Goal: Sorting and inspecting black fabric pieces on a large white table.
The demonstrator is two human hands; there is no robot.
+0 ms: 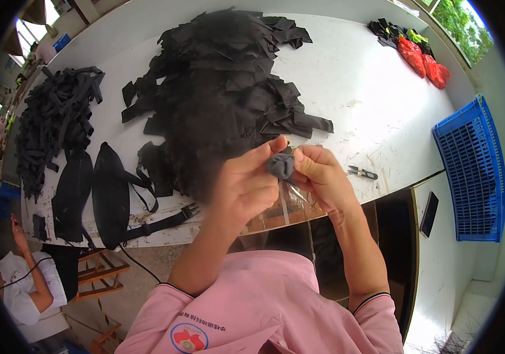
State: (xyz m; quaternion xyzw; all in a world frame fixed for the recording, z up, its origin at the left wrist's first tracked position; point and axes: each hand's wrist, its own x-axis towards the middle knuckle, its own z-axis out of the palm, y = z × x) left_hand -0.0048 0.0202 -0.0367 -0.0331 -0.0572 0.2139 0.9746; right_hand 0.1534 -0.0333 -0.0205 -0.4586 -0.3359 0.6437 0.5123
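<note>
Close in front of my chest, both hands meet on a small bunched piece of dark grey fabric [280, 166]. My left hand [245, 184] grips it from the left, thumb and fingers closed about it. From the other side, the thumb and fingers of my right hand [325, 176] pinch its right edge. Just beyond my hands lies a large heap of black fabric pieces [214, 76], partly smeared in the picture. To the right of my right hand, a pair of dark thread snips [363, 172] rests on the white table [347, 76].
Dark fabric strips [57, 118] are piled at the left. Nearer are two black belt pouches [110, 194] and a strap [161, 225]. Red plastic bags [420, 62] lie far right, above a blue crate [474, 177] and a phone [429, 213]. Another person [28, 277] sits at lower left by a wooden stool [102, 274].
</note>
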